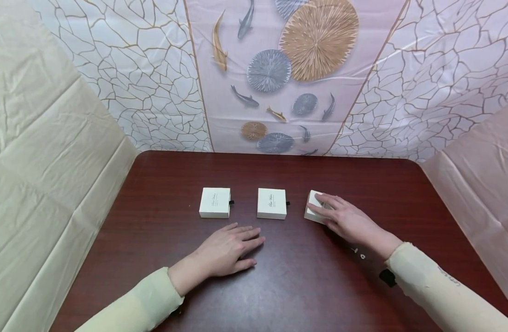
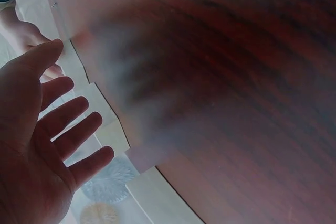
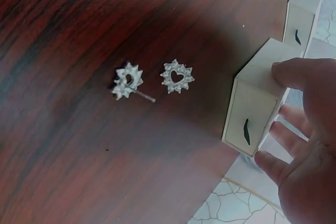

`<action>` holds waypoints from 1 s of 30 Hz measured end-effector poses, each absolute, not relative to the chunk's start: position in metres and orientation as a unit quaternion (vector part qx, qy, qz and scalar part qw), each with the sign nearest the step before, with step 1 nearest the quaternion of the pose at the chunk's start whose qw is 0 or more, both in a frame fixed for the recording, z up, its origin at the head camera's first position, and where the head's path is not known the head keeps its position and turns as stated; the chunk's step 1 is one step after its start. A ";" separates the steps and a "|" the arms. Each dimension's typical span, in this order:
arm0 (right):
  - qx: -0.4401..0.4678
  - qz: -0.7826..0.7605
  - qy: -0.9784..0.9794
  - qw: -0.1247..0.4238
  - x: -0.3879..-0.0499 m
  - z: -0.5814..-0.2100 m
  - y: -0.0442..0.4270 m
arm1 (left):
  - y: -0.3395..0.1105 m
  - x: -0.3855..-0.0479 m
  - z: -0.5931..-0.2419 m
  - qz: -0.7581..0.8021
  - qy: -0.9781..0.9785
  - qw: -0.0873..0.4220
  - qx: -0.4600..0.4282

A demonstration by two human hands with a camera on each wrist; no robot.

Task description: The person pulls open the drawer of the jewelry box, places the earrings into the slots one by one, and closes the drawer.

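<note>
A: So how far along are we?
B: Our three square cream cardboard boxes [image 1: 272, 203] are lined up, apparently closed. Our right hand [image 1: 347, 220] grips the rightmost box [image 1: 313, 200]; our left hand [image 1: 224, 249] is spread, holding nothing.
A: Anything left out?
B: Two silvery, spiky metal stud earrings [image 3: 177, 67] (hearts, fancy!), loose on our red-brown wood-grained table [image 1: 287, 290] near that box.

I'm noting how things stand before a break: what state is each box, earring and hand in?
Left box: closed
Middle box: closed
Right box: closed, held
First earring: lying loose, heart-shaped opening visible
Second earring: lying loose, post visible
Left hand: empty, fingers spread
Right hand: gripping the right box
</note>
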State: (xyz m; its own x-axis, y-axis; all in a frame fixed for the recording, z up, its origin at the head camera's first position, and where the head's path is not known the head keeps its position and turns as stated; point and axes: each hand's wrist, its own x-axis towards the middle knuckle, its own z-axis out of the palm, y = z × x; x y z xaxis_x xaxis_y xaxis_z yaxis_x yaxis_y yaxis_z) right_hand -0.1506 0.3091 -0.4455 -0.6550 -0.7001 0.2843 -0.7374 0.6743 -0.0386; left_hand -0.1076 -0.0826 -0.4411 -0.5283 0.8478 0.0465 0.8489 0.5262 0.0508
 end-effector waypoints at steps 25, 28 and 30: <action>0.400 0.088 -0.905 0.119 -0.149 -0.441 0.310 | -0.075 -0.104 -0.445 -0.033 -0.868 -0.002 -0.495; 0.400 0.090 -0.903 0.124 -0.150 -0.442 0.313 | -0.074 -0.104 -0.445 -0.034 -0.867 -0.004 -0.498; 0.403 0.090 -0.903 0.123 -0.150 -0.442 0.313 | -0.073 -0.104 -0.445 -0.033 -0.866 -0.006 -0.499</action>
State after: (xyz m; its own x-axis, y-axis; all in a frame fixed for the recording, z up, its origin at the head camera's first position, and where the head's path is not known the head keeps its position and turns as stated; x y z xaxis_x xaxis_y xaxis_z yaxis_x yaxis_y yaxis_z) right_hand -0.1500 0.3133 -0.4422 -0.6457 -0.7048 0.2938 -0.7489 0.6597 -0.0632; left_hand -0.1035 -0.0735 -0.4448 -0.5016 0.8648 0.0235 0.8641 0.4994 0.0629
